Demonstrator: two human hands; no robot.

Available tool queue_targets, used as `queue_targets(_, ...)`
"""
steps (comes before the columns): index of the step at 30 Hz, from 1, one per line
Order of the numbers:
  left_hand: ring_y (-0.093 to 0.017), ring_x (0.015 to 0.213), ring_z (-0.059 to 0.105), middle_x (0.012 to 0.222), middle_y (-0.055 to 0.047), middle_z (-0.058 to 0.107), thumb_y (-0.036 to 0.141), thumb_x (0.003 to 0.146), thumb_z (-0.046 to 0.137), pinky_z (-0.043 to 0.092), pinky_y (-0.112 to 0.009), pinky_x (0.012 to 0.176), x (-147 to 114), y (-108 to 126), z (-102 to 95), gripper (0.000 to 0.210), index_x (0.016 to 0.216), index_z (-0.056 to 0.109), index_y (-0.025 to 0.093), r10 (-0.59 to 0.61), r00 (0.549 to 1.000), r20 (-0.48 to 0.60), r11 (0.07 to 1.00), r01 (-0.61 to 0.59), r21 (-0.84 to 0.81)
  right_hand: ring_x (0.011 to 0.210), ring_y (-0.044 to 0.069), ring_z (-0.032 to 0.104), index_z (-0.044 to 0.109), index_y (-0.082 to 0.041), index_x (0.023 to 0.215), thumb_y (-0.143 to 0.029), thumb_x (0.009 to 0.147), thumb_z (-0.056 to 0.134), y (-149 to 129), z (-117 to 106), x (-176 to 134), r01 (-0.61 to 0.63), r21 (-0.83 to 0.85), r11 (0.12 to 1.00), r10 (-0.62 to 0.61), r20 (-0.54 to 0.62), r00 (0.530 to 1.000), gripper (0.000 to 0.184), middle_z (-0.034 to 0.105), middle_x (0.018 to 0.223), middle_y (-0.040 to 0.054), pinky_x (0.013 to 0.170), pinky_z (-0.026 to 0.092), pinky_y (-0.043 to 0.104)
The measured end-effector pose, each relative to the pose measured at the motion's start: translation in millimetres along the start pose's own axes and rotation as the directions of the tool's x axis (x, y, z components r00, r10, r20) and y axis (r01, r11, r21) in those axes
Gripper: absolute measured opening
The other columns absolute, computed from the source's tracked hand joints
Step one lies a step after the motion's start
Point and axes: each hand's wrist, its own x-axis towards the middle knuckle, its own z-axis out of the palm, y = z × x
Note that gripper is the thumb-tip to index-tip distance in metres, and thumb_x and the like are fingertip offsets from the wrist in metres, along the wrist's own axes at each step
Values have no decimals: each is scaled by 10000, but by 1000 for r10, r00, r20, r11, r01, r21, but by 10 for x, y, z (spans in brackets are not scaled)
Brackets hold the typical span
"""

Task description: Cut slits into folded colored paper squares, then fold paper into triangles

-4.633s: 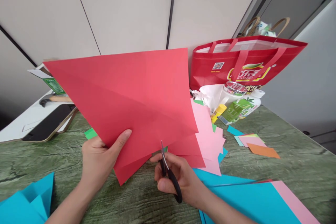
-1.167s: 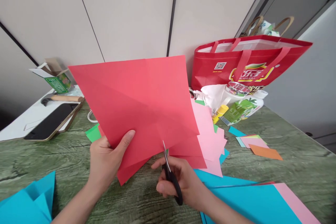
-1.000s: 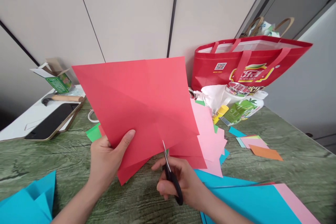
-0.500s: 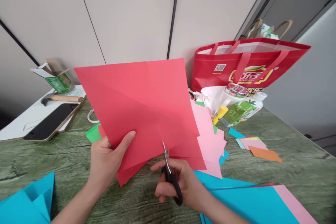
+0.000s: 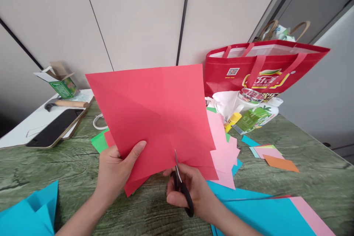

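**One red sheet (image 5: 157,107), with scissors (image 5: 184,192) at its lower edge**

Two bare hands meet near the middle of the frame, below a large sheet held up and tilted. The red sheet fills the centre, and its top edge runs across the pale panels (image 5: 143,18) behind.

At lower centre-left, the left hand (image 5: 117,167) grasps the sheet by its lower left part, the thumb flat on the front face and the other fingers mostly hidden behind. Right of the bottom centre, the right hand (image 5: 193,188) is closed around the black handles of the scissors. The blades point up and overlap the sheet's bottom edge; whether paper lies between them I cannot tell.

More red paper (image 5: 203,171) shows beneath the sheet at its lower right. Pink paper pieces (image 5: 222,158) spread just right of it, near the yellow glue stick (image 5: 233,121) and a green carton (image 5: 250,120). A red shopping bag (image 5: 221,75) stands at the upper right, behind them. Small coloured strips, an orange piece (image 5: 282,163) among them, lie at the right on the green wood-grain table (image 5: 318,151).

Large blue sheets (image 5: 265,212) occupy the lower right, and folded blue paper (image 5: 27,212) the lower left corner. At the left side are a phone (image 5: 55,127), a wooden-handled hammer (image 5: 72,103) and an opened box (image 5: 61,87), with a white roll of tape (image 5: 94,122) partly behind the red sheet.
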Motion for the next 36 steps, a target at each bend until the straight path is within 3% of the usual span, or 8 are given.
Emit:
queue_targets(7,-234,632,675,702,1,744,390,628,665,528,-263,470,-2,0,-9,177,616,713,220,-14,1000,9,999,15,-31,501,73,431,546,-165,844,-355,487,825,-5,6,2,-38,15,999,38,-33,999,491,530,577,-46,478,328,199)
queue_targets(23,-218,626,668,713,-5,744,402,633,658,520,-234,459,-18,16,-18,213,624,702,194,-47,999,27,998,48,-29,416,54,459,536,-153,838,-345,612,749,51,-20,7,0,-16,1000,-1,-28,1000,365,509,537,-56,421,366,175)
queue_targets(29,-214,605,663,686,-9,739,409,637,650,519,-235,458,-23,0,-27,230,611,699,185,-24,1000,15,1000,24,-13,371,50,438,523,-154,789,-420,617,720,47,2,15,-54,-46,997,51,-63,997,373,465,495,-72,383,334,171)
queue_targets(36,-199,607,666,696,9,744,389,650,647,517,-218,470,-26,11,-9,202,637,711,198,30,998,56,1000,-30,-2,511,75,460,549,-139,798,-346,596,758,-23,-12,16,30,-40,999,-30,-5,1000,357,547,605,-18,481,364,192)
